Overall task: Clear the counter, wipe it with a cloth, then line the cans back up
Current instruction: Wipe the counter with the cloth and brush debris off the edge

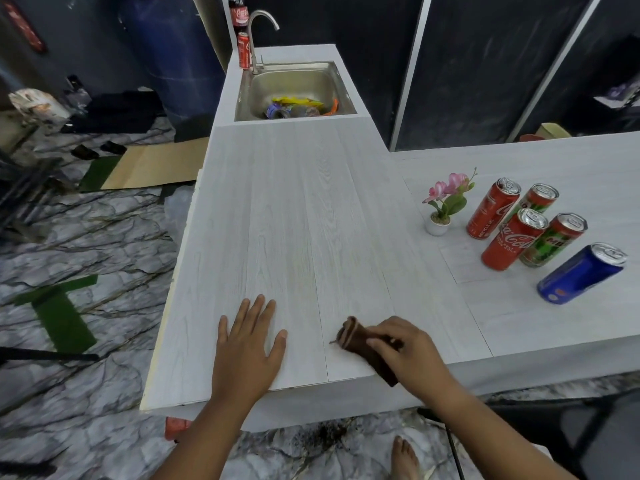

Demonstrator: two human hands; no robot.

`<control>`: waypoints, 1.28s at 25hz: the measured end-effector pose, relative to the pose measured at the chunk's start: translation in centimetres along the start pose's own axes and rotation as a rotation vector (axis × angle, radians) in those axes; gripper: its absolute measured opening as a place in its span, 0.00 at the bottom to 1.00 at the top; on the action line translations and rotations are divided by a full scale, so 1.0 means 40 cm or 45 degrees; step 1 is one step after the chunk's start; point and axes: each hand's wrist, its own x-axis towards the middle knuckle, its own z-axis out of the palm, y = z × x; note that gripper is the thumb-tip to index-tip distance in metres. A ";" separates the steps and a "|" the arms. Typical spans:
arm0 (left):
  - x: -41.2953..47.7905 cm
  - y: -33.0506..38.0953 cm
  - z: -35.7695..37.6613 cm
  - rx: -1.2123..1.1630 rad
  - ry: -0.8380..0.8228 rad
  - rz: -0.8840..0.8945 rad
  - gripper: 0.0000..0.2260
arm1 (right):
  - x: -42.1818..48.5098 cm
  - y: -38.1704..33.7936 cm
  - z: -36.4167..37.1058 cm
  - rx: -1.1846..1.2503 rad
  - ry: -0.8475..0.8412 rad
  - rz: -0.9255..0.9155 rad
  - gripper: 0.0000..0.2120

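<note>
Several wrappers (298, 106) in sink (294, 79)

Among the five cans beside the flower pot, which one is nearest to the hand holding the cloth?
The blue can: the only blue one, at the near end of the group.

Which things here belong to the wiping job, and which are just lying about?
Job: cloth, gripped by the right hand; counter, with the left hand flat on it; five cans standing at the right.
Lying about: flower pot beside the cans; wrappers in the sink; tap; red can by the tap.
</note>
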 end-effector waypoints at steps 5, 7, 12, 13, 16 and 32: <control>-0.001 0.006 0.000 0.023 -0.024 -0.008 0.30 | 0.077 0.141 -0.249 -0.298 0.583 0.329 0.09; -0.001 0.005 0.001 0.038 -0.026 -0.010 0.30 | 0.066 0.189 -0.279 -0.407 0.568 0.434 0.10; -0.002 0.007 0.002 0.049 -0.037 -0.011 0.30 | 0.006 0.127 -0.144 -0.306 0.363 0.206 0.07; -0.003 0.007 0.001 0.047 -0.040 -0.011 0.30 | -0.009 0.102 -0.107 -0.280 0.315 0.157 0.07; -0.003 0.010 -0.001 0.036 -0.036 -0.013 0.30 | -0.053 0.038 -0.008 -0.261 0.176 0.000 0.09; -0.038 0.151 -0.010 -0.548 0.042 -0.060 0.22 | 0.081 -0.052 0.062 -0.247 -0.203 -0.200 0.17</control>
